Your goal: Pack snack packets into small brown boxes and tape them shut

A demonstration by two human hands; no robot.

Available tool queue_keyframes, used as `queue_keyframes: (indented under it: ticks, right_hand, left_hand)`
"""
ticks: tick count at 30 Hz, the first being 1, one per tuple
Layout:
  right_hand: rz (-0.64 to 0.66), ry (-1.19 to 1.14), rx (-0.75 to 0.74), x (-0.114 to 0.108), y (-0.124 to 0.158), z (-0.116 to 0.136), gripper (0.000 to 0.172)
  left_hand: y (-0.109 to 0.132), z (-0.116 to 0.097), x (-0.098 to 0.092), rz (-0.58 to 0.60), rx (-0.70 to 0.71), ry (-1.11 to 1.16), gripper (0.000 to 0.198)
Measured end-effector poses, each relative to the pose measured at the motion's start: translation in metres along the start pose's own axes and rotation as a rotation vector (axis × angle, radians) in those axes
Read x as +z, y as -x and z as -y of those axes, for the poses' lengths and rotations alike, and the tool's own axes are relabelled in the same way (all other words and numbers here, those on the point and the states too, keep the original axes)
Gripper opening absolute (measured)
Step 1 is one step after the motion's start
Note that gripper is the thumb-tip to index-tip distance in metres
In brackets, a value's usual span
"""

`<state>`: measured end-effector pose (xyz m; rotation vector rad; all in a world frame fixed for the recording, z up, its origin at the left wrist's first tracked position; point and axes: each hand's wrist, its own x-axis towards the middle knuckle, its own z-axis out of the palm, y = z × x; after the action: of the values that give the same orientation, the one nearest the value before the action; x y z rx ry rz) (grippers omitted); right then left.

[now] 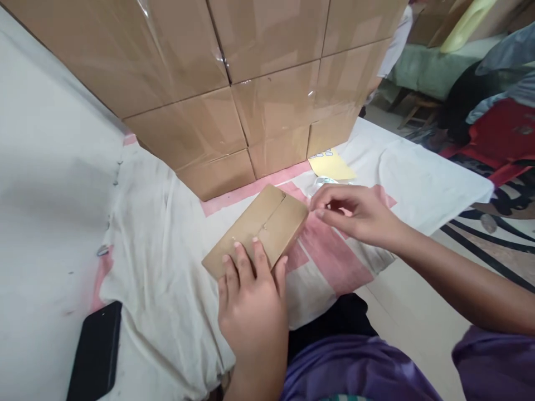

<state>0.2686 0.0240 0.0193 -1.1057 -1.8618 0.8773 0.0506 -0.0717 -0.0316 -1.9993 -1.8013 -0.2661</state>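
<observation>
A small flat cardboard box (267, 223) lies on a white and pink cloth (167, 262), its top flaps closed along a centre seam. My left hand (251, 295) rests flat on the near end of the box, fingers stretched out over the lid. My right hand (355, 214) hovers just right of the box's far corner, fingers curled into a pinch on a thin clear strip, probably tape, by a clear roll (326, 181).
A wall of large taped cardboard cartons (251, 72) stands behind the box. A yellow paper (332, 165) lies at their foot. A black phone (96, 356) lies at lower left. Patterned floor and piled clothes are to the right.
</observation>
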Motion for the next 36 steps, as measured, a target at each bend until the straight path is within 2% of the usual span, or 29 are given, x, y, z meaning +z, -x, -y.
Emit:
queue_keyframes:
  ticks: [2, 5, 7, 9, 11, 15, 18, 20, 23, 27, 31, 33, 36]
  right_hand:
    - [0.123, 0.011, 0.001, 0.012, -0.004, 0.014, 0.011]
    - [0.236, -0.087, 0.029, 0.027, -0.01, 0.018, 0.01]
    - [0.279, -0.221, 0.053, 0.035, -0.014, 0.016, 0.008]
    - [0.284, -0.334, 0.094, 0.042, -0.02, 0.013, 0.01]
    - [0.269, -0.38, 0.163, 0.047, -0.026, 0.013, 0.012]
    - [0.243, -0.342, 0.337, 0.046, -0.04, 0.019, 0.008]
    - [0.255, -0.297, 0.408, 0.045, -0.052, 0.025, 0.008]
    - [0.272, -0.289, 0.439, 0.045, -0.06, 0.028, 0.009]
    - [0.333, -0.244, 0.489, 0.047, -0.071, 0.03, 0.01]
    - [0.427, -0.144, 0.551, 0.046, -0.082, 0.03, 0.013]
    - [0.528, -0.1, 0.614, 0.043, -0.092, 0.03, 0.015]
    - [0.551, -0.095, 0.622, 0.041, -0.096, 0.03, 0.017]
    - [0.567, -0.083, 0.618, 0.042, -0.1, 0.031, 0.02]
  left_hand:
    - [-0.002, 0.011, -0.006, 0.033, 0.097, 0.004, 0.063]
    - [-0.008, 0.055, -0.003, 0.084, 0.319, 0.093, 0.062]
    - [-0.01, 0.081, 0.003, 0.118, 0.419, 0.184, 0.062]
    - [-0.009, 0.09, 0.006, 0.131, 0.441, 0.242, 0.061]
    - [-0.004, 0.079, 0.004, 0.135, 0.379, 0.232, 0.061]
    - [0.006, 0.022, -0.011, 0.134, 0.205, 0.112, 0.074]
    - [0.003, -0.017, -0.022, 0.166, 0.163, 0.003, 0.095]
    - [-0.002, -0.031, -0.024, 0.196, 0.18, -0.056, 0.101]
    - [-0.009, -0.035, -0.02, 0.185, 0.216, -0.014, 0.096]
    - [-0.007, -0.029, -0.017, 0.135, 0.181, 0.152, 0.093]
    - [-0.005, -0.03, -0.024, 0.119, 0.188, 0.022, 0.087]
    - [-0.006, -0.032, -0.029, 0.141, 0.156, 0.029, 0.083]
    - [-0.006, -0.034, -0.029, 0.169, 0.049, 0.215, 0.078]
